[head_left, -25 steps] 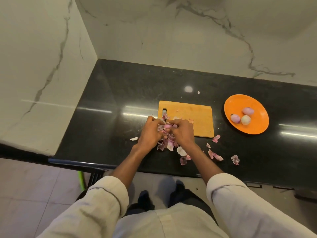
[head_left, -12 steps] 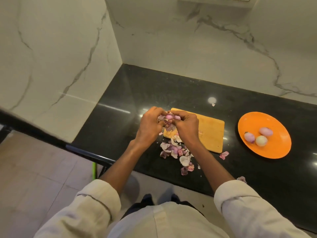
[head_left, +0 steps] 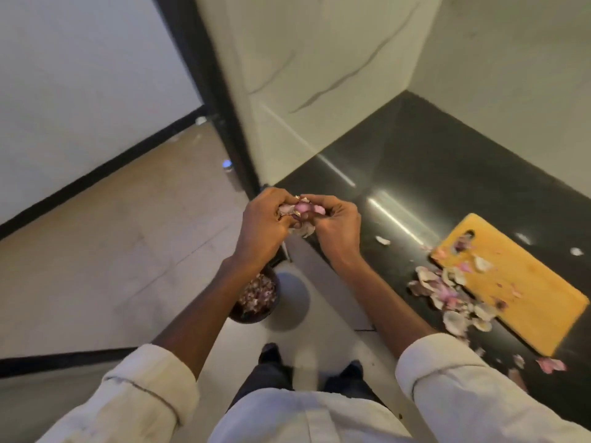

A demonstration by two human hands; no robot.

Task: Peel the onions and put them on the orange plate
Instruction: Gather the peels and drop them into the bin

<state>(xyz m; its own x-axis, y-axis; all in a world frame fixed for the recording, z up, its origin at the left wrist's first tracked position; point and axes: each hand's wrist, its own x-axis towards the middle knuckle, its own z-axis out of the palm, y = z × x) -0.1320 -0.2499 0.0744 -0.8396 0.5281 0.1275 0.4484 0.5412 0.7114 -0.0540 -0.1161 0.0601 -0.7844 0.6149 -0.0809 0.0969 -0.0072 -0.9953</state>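
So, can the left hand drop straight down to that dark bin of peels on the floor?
Probably not yet. The left hand and the right hand are both gripping the onion. The bin sits open below the left forearm with nothing covering it, so the way looks free once the hand lets go.

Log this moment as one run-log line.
left hand: grips onion skins | right hand: grips same | bin: below, holds peels | cutting board: peels beside | orange plate: not in view
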